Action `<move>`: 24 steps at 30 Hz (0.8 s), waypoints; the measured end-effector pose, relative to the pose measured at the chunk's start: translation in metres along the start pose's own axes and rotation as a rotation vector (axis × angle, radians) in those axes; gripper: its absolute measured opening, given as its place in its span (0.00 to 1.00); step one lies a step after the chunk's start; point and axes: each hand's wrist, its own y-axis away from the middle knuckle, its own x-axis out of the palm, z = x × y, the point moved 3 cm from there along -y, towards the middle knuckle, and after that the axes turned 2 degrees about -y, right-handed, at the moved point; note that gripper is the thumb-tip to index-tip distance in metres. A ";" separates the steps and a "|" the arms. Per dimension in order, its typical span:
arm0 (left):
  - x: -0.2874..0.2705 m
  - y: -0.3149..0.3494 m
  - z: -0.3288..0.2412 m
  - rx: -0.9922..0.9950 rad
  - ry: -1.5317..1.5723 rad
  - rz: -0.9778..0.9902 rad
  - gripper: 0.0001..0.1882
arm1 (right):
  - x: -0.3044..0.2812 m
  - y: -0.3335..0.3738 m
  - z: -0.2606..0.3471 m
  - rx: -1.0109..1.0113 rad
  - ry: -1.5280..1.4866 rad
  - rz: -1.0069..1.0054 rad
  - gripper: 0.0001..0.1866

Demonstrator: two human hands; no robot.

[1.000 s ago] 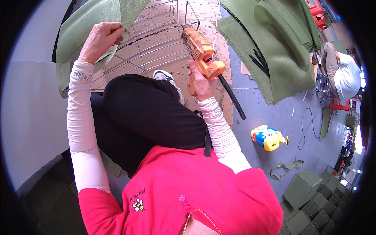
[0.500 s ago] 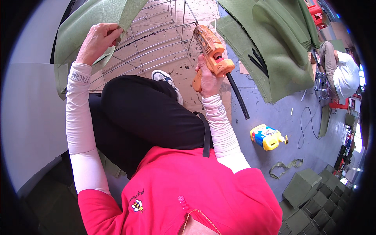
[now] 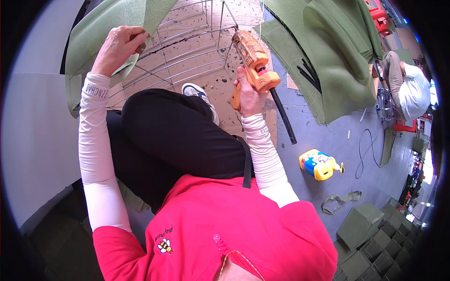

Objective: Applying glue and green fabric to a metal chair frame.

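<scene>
My right hand (image 3: pixel 251 96) is wrapped round the handle of an orange glue gun (image 3: pixel 253 58), with a black glue stick (image 3: pixel 283 117) poking out of its back end. The gun's tip is at a bar of a wire frame (image 3: pixel 187 61), by a corner. My left hand (image 3: pixel 119 49) pinches the edge of a green fabric sheet (image 3: pixel 101 35) that drapes over the left part of the frame. What lies under the fabric is hidden.
On the grey floor at right are a yellow bottle (image 3: pixel 319 165), a green strap (image 3: pixel 342 201) and more green fabric (image 3: pixel 337 61) with black sticks (image 3: pixel 309 75) on it. Green boxes (image 3: pixel 361 225) stand lower right. Another person (image 3: pixel 412 89) sits far right.
Almost nothing differs. Both hands keep their holds, and the glue gun stays at the same corner of the wire frame.
</scene>
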 end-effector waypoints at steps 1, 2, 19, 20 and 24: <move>0.000 -0.001 -0.001 -0.006 -0.016 -0.005 0.15 | 0.000 0.001 -0.002 0.023 -0.021 -0.001 0.19; -0.001 -0.001 -0.002 0.001 -0.040 0.000 0.15 | 0.000 0.001 -0.002 0.023 -0.021 0.000 0.19; 0.000 0.000 0.002 0.003 -0.035 -0.018 0.15 | 0.006 0.006 -0.001 0.005 0.048 0.015 0.18; 0.000 0.001 0.003 0.012 -0.038 -0.012 0.15 | 0.005 0.006 -0.002 0.003 0.049 0.017 0.18; 0.001 0.001 0.005 0.006 0.004 -0.011 0.15 | 0.002 0.004 -0.002 -0.002 0.036 0.006 0.19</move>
